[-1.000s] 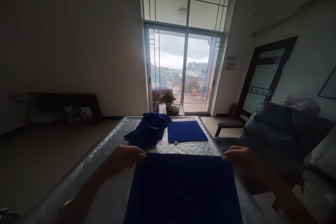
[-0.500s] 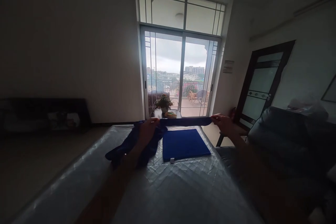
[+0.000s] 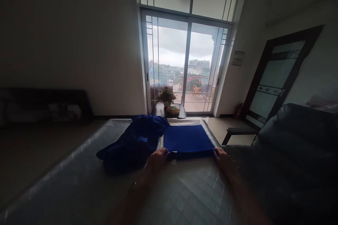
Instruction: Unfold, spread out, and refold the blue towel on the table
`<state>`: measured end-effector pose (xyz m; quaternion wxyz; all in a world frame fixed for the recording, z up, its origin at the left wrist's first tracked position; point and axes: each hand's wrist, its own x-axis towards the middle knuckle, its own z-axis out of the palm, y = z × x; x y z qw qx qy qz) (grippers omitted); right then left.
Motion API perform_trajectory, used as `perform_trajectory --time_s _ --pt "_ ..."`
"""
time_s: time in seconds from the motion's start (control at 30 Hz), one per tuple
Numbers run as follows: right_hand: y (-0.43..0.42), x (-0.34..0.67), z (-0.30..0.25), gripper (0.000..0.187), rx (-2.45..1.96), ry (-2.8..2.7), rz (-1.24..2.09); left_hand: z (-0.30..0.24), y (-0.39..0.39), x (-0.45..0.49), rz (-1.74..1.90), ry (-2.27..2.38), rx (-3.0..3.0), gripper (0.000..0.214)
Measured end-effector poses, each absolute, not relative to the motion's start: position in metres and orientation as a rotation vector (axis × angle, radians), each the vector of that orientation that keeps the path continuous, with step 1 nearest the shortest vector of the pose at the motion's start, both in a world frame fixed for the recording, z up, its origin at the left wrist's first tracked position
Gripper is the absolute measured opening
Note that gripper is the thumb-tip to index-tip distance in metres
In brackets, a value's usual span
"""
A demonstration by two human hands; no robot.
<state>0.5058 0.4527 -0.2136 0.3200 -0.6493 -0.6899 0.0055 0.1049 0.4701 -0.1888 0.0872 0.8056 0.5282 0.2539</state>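
Note:
A stack of folded blue cloths (image 3: 188, 140) lies flat at the far end of a plastic-wrapped quilted mattress (image 3: 185, 197). My left hand (image 3: 157, 157) rests at the stack's near left corner, fingers curled on the edge. Over at the near right corner, my right hand (image 3: 223, 158) has its fingers on the cloth edge as well. A small white tag (image 3: 173, 162) shows under the front edge. Left of the stack sits a heap of crumpled blue cloth (image 3: 133, 143).
A dark leather armchair (image 3: 290, 154) stands close on the right. Beyond the mattress, a small dark table (image 3: 169, 111) carries a potted plant (image 3: 166, 96) before glass balcony doors (image 3: 185, 66). A low dark shelf (image 3: 44, 107) lines the left wall.
Both hands carried the folded blue cloth from near me out over the mattress and set it down on the flat blue one. My view tilted slightly.

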Motion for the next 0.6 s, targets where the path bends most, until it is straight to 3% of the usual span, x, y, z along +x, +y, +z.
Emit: perform_trajectory --time_s 0.37,0.6 --pt "0.434 0.490 -0.187 0.018 -1.892 -1.978 -0.090 -0.179 0.453 0.106 0.670 1.483 2.617 0.010" --pt "0.432 0.492 -0.194 0.032 -1.920 -1.994 -0.403 -0.105 0.454 0.047 0.812 1.755 2.601 0.023"
